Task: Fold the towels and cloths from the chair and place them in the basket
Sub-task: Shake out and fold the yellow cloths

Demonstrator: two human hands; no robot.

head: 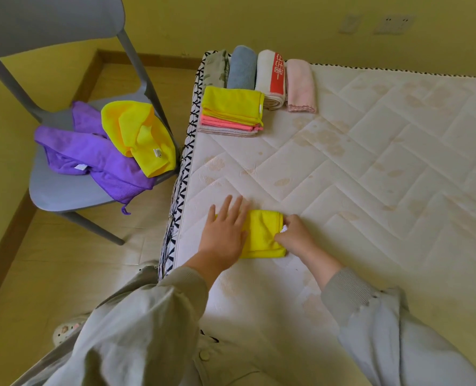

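Cloths (92, 157) on chair (64, 195); folded stack (231, 112) on mattress (370, 168)

Pale grey jacket (231, 369), one round button (204, 355) at front. Loose long sleeves (384, 330) either side of button, right cuff (345, 291) ribbed. Left hand (225, 232), right hand (295, 235) bare. Light patterned shoe (67, 330) left of button.

Folded yellow cloth (262, 235) lies flat on mattress (342, 162).
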